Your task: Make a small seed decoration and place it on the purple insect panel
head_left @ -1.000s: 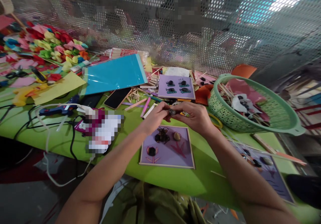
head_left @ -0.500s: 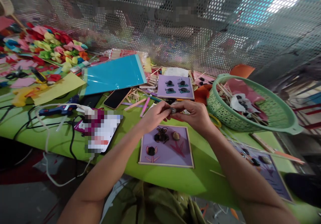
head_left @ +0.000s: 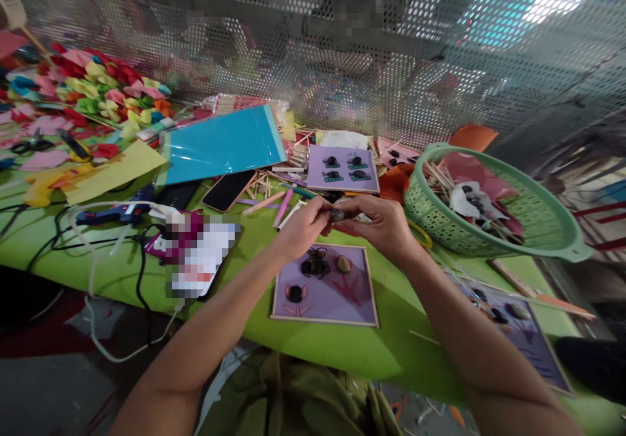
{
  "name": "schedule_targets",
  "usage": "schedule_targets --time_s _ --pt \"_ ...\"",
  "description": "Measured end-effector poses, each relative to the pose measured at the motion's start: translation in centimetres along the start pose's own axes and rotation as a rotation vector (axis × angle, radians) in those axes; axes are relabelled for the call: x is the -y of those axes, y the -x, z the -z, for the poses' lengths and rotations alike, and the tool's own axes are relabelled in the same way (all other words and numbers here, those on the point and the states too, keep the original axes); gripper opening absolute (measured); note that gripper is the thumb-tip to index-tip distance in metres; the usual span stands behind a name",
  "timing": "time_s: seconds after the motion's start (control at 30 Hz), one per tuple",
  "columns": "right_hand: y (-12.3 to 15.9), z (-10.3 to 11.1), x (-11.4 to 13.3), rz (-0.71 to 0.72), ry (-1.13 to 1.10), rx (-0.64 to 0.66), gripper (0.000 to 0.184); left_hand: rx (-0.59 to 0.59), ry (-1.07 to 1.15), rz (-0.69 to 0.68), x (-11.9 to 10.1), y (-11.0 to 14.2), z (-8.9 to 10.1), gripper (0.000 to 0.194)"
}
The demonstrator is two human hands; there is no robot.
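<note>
green table (head_left: 391, 348): basket (head_left: 450, 231), phone (head_left: 227, 191) around; left hand (head_left: 304, 229), right hand (head_left: 380, 226) holding pebble (head_left: 337, 215)

Colourful scraps (head_left: 110, 89), perhaps paper, lie left of a shiny blue packet (head_left: 222, 144).

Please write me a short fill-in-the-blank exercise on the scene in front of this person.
1. Of the left hand and the right hand, ____ touch the small grey object.
2. The framed board nearest the hands has a ____ background.
3. The unframed purple card beyond the hands bears ____ dark turtle-like figures.
4. The green basket stands on the person's ____ side.

Missing words: both; purple; four; right.
</note>
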State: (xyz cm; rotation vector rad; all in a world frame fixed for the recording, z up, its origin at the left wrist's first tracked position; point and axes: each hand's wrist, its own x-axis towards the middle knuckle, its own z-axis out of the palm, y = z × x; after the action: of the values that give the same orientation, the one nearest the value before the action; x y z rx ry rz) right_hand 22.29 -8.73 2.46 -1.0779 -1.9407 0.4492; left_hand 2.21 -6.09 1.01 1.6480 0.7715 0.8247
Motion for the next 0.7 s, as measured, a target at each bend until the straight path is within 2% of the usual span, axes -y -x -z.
schedule_targets --time_s 0.27,0.47,0.7 --pt "-0.02 -0.06 -0.07 0.002 -0.021 -0.009 0.016 -0.016 0.04 0.001 -0.07 0.16 -0.13 0.014" --pt "0.0 -0.07 -0.15 0.02 -0.002 -0.003 0.017 0.05 0.287 0.073 0.33 -0.25 0.19 0.014" --pt "0.13 -0.21 -0.03 0.079 0.098 0.014 0.016 0.053 0.37 0.127 0.38 -0.23 0.1 0.017"
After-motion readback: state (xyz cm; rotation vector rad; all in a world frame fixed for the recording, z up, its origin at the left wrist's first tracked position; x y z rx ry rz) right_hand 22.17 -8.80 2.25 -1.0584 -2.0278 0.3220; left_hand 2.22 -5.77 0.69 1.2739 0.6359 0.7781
